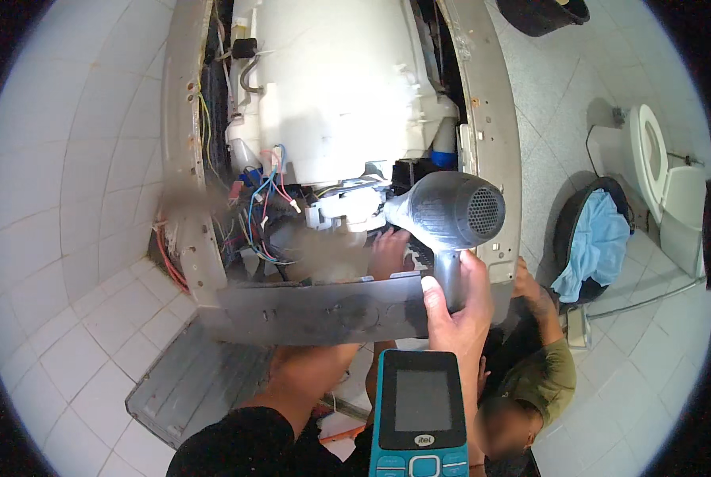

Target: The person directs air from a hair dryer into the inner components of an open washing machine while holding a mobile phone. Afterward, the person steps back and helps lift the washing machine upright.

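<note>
My right hand (pixel 465 310) is wrapped round the handle of a grey hair dryer (pixel 451 211). Its nozzle points left, close to a brightly lit white part (pixel 351 208) inside an opened appliance (pixel 492 191). My left forearm (pixel 311 378), in a black sleeve, passes behind the appliance's grey front strip (pixel 323 310); the strip and a blurred patch hide its fingers. Behind the strip, below the nozzle, a hand (pixel 389 253) touches the inner parts; whose it is I cannot tell. Loose blue and red wires (pixel 269 187) with connectors hang left of the white part. A large white tub (pixel 335 87) lies beyond.
A teal keypad phone (pixel 423 413) fills the lower foreground. At lower right, a person in an olive sleeve (pixel 554 374) has a hand (pixel 532 292) by the appliance's side. A black basin (pixel 566 246) with blue cloth and a toilet (pixel 649 151) stand right. A grey panel (pixel 188 381) lies left.
</note>
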Demonstrator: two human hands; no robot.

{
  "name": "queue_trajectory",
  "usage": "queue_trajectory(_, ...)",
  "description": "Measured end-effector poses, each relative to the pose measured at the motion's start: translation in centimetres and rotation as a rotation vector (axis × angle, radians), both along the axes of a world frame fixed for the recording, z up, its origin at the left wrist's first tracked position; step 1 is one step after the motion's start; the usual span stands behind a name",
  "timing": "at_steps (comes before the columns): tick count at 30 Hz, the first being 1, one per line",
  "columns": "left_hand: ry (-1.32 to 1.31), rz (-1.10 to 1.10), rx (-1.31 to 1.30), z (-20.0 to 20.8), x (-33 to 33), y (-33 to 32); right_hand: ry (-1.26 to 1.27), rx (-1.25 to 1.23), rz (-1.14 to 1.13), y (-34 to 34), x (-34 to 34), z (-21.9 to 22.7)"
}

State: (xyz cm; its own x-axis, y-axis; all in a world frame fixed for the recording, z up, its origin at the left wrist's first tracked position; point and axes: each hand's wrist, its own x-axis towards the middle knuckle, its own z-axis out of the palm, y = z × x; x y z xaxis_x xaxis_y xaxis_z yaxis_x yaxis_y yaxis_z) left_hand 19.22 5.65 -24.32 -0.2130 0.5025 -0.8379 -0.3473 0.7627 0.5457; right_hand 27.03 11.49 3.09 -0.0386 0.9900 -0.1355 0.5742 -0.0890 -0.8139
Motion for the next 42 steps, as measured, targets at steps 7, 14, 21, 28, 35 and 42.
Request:
queue_trajectory(7, 0.058, 0.038, -0.008, -1.0, -2.4, -0.1, -0.013, -0.012, 0.011, -0.3, 0.4, -0.1)
queue_trajectory(14, 0.049, 0.039, -0.066, 1.0, -3.6, -6.1, -0.004, -0.068, 0.015, 0.4, 0.9, 0.2)
queue_trajectory(21, 0.047, -0.020, -0.008, 1.2, -2.9, -2.9, -0.082, -0.025, 0.041, 0.2, 0.4, 0.7)
queue_trajectory(28, 0.141, -0.123, -0.030, 1.6, -3.6, -4.5, -0.024, -0.072, 0.026, 0.1, 0.1, 0.5)
queue_trajectory(35, 0.311, -1.073, -0.046, 8.2, -2.3, -16.1, 0.030, -0.151, -0.008, 0.3, 0.7, 0.9)
queue_trajectory(42, 0.484, -0.812, 0.384, 19.4, -9.4, -22.7, 0.042, -0.189, -0.041, 0.1, -0.6, 1.0)
